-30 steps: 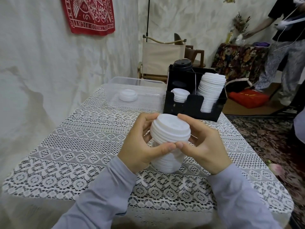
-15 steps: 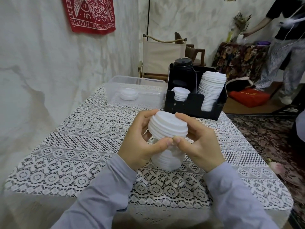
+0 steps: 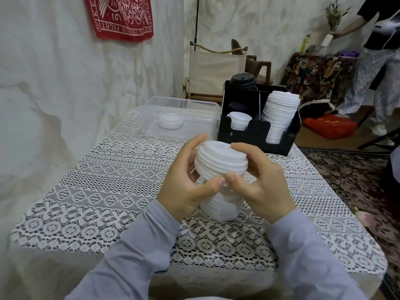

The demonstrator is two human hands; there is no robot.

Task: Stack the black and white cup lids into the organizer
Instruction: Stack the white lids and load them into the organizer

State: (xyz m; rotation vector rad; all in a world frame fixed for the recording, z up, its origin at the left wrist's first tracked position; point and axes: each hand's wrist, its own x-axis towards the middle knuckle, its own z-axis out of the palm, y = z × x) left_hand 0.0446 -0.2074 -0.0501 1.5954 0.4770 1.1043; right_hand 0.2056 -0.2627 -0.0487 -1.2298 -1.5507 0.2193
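Over a white lace-covered table [image 3: 108, 191], both hands grip a stack of white plastic cup lids [image 3: 218, 161]: left hand [image 3: 186, 185] at nine o'clock, right hand [image 3: 262, 182] at three.

White lids [image 3: 220, 161]; black organizer [image 3: 257, 135]; black lids [image 3: 242, 80] far left inside it; white lace cloth [image 3: 121, 169] on the tabletop; red printed banner [image 3: 123, 17]; lavender-grey sleeves [image 3: 138, 252]; floral rug [image 3: 355, 180].
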